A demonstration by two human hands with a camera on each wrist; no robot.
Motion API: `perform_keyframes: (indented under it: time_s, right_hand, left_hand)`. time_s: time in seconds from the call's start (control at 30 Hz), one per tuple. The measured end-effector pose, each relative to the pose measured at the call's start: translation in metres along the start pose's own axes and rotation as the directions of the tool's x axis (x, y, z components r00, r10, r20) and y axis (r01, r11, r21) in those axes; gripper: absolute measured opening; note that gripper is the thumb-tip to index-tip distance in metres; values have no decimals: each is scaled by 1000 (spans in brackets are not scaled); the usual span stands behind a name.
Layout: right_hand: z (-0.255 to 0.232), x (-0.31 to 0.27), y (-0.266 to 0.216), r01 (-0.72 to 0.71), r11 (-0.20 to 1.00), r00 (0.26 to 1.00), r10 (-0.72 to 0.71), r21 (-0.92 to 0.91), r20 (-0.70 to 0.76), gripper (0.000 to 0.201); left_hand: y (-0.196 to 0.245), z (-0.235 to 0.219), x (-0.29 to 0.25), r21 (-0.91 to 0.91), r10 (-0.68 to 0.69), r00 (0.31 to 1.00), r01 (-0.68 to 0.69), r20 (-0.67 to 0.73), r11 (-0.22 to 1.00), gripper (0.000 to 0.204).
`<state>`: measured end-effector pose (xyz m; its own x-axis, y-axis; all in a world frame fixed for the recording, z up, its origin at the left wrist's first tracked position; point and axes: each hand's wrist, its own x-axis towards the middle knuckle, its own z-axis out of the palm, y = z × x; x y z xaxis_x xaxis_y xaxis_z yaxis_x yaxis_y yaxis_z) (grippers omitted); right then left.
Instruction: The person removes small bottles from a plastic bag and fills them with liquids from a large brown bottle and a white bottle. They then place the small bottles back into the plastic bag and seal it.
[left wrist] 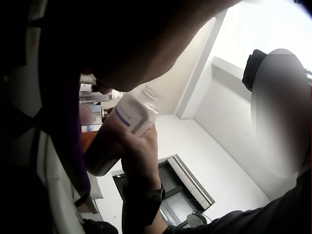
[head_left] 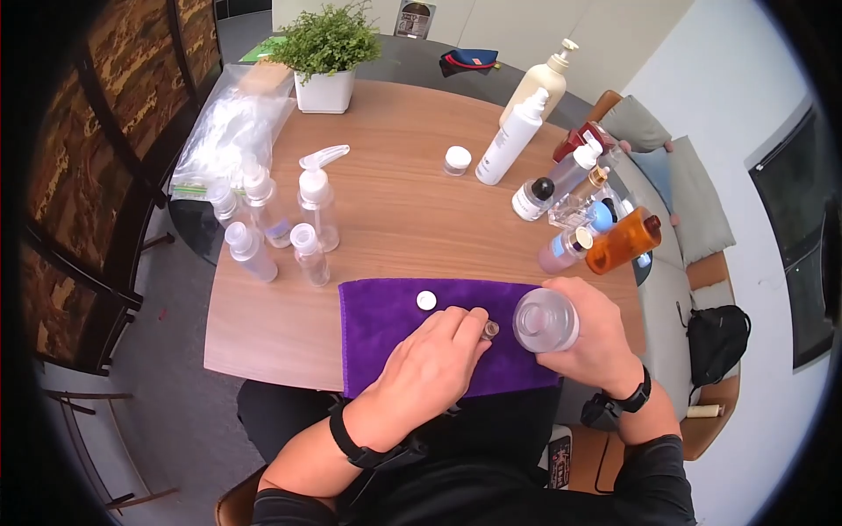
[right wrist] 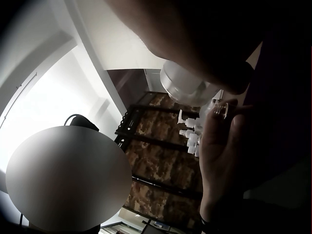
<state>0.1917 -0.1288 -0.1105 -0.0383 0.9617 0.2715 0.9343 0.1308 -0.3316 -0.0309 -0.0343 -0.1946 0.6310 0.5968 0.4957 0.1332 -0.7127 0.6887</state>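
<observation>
Over the purple towel [head_left: 377, 337], my left hand [head_left: 434, 359] pinches a tiny glass vial [head_left: 490, 330] between thumb and fingers, its open mouth showing. My right hand [head_left: 601, 333] grips a clear bottle [head_left: 544, 323] just to the right of the vial. That bottle has no cap on its neck, and in the left wrist view a label [left wrist: 124, 117] shows on its side as it tilts. A small white cap [head_left: 426, 301] lies on the towel beyond my left fingers. In the right wrist view the vial's rim [right wrist: 223, 110] sticks up between thumb and finger.
Several clear travel bottles [head_left: 311, 254] stand at the left of the wooden table [head_left: 395, 175]. At the right are an orange bottle [head_left: 623, 245] and other toiletries. A white jar [head_left: 457, 160], a white pump bottle [head_left: 511, 140], a potted plant [head_left: 323, 92] and a plastic bag [head_left: 232, 131] stand farther back.
</observation>
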Motion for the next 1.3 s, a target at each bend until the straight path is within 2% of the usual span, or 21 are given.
perform_keyframes:
  time_s: [0.2,0.5,1.3]
  right_hand:
    - [6,3,0,48,997,999,-47,-61,16,72]
    - [9,5,0,103,986,994,-98,-135,42,72]
    - [5,9,-3,118,978,992,-108,-175,65,72]
  left_hand:
    - [2,-2,-1,1,-41,999,41,25,999,35]
    - [1,-1,-2,0,-26,1000,26,11,1000,37]
    - [1,-1,-1,20,-43,998,42,50,999,38]
